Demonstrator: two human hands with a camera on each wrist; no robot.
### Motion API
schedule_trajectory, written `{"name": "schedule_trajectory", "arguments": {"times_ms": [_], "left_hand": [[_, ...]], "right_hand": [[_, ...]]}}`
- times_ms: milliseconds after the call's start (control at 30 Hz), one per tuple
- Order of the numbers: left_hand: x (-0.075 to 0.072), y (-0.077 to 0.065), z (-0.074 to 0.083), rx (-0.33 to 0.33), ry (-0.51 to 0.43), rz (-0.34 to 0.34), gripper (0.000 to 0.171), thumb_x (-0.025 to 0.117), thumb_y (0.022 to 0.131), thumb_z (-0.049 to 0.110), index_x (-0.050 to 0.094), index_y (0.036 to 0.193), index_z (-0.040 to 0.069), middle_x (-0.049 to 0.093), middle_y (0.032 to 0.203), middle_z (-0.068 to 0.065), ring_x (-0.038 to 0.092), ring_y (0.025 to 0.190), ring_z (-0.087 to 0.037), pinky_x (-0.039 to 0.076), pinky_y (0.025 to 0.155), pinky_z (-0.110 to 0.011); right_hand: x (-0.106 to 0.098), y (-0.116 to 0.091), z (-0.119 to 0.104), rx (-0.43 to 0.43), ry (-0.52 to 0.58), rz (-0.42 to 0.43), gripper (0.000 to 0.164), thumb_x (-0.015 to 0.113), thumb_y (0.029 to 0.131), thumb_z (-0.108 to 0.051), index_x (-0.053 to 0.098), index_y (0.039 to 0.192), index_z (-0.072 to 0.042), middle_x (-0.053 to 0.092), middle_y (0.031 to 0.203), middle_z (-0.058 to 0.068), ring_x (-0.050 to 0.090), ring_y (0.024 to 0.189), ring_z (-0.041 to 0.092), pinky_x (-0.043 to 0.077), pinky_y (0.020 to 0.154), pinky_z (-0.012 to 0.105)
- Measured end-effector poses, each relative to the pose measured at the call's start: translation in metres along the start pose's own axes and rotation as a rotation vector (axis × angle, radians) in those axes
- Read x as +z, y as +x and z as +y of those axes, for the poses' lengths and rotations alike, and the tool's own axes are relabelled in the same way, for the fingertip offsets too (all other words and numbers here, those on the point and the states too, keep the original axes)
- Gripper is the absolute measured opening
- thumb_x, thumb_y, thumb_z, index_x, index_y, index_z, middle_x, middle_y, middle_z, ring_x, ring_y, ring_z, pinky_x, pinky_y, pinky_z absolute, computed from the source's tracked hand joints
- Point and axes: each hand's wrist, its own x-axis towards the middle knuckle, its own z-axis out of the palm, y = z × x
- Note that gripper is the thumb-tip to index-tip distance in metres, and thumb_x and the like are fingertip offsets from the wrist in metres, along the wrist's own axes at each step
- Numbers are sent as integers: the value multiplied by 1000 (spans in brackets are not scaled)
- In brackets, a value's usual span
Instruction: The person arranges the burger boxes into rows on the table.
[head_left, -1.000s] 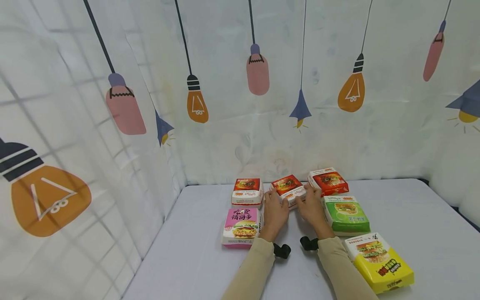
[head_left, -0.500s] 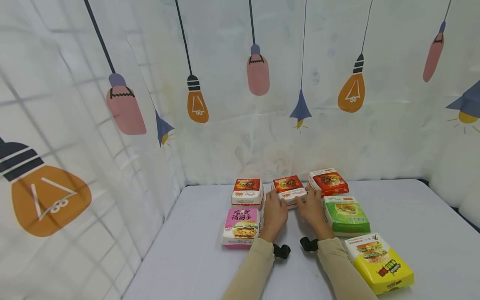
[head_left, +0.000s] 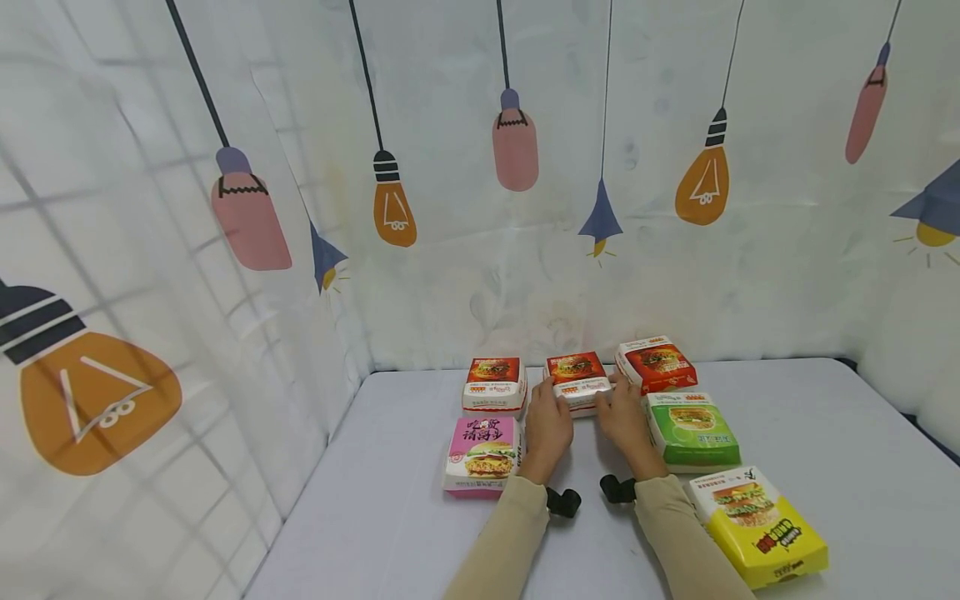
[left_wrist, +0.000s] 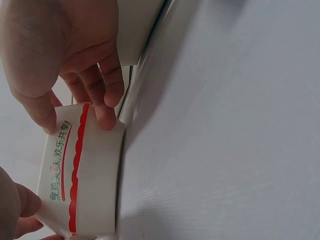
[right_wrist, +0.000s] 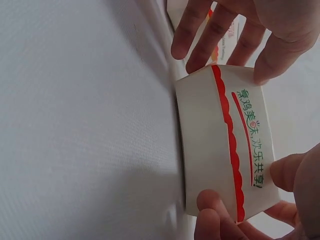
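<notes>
Middle box (head_left: 576,367), red and white with a burger print, sits at the far side of the white table (head_left: 367,517), held between both hands. On the left, a similar red-and-white box (head_left: 494,383) stands across a narrow gap from it, with the pink box (head_left: 482,457) nearer, close to the left wrist. A leftward slip of the middle box could close that gap and nudge its neighbour askew, and a wrist swung left could clip the pink box. The left hand (head_left: 549,433) grips the middle box's left end, thumb near its upper edge and fingers along its side; too hard a squeeze could buckle the wall, which looks like thin card. Its underside appears to rest on the table, so uneven pushing by the two hands would more likely twist it than drop it. Between the forearms, the black wrist cameras (head_left: 564,502) could bump if the hands drew together. The right hand (head_left: 626,425) holds the right end in the same way, crowded by the red box (head_left: 657,364) on the far right and the green box (head_left: 693,429) nearer; whether it touches either cannot be told, but spreading the fingers to let go could jog one. Nearest on the right, the yellow box (head_left: 759,527) lies against or just beside the right sleeve (head_left: 686,533), where an outward elbow could shove it crooked.
</notes>
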Motion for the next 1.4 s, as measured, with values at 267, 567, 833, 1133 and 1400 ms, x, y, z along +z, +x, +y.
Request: {"name": "schedule_trajectory", "arguments": {"times_ms": [267, 567, 833, 1133, 1400], "left_hand": [[0, 1, 0, -9, 19, 10, 44, 54, 102, 10, 53, 145, 2, 59, 141, -19, 60, 127, -36, 50, 104, -50], [-1, 0, 0, -20, 5, -4, 44, 53, 103, 11, 51, 147, 3, 57, 145, -18, 59, 130, -36, 49, 105, -51], [0, 0, 0, -28, -3, -16, 45, 52, 104, 11, 50, 149, 4, 56, 147, -17, 57, 132, -36, 48, 108, -51], [1, -1, -1, -10, 9, -2, 43, 53, 104, 11, 52, 147, 6, 56, 146, -17, 59, 129, -35, 49, 106, -50], [1, -1, 1, 28, 24, 40, 43, 55, 102, 12, 54, 144, 6, 54, 145, -21, 57, 127, -40, 49, 103, -55]], "right_hand": [[0, -1, -2, -8, 11, 1, 53, 50, 104, -21, 31, 145, 5, 33, 143, 36, 41, 124, 47, 40, 108, 64], [1, -4, -6, 26, 5, -20, 54, 50, 104, -24, 30, 146, 4, 30, 142, 35, 41, 122, 47, 42, 102, 62], [0, -6, -7, 33, 8, -17, 54, 50, 104, -25, 30, 146, 3, 30, 143, 34, 40, 122, 46, 43, 102, 62], [2, -5, -7, 46, 31, -16, 54, 50, 104, -26, 30, 146, 2, 28, 144, 34, 41, 122, 47, 43, 100, 61], [1, -7, -10, 47, 49, -6, 58, 50, 104, -27, 26, 148, 3, 20, 146, 37, 41, 123, 51, 43, 100, 63]]}}
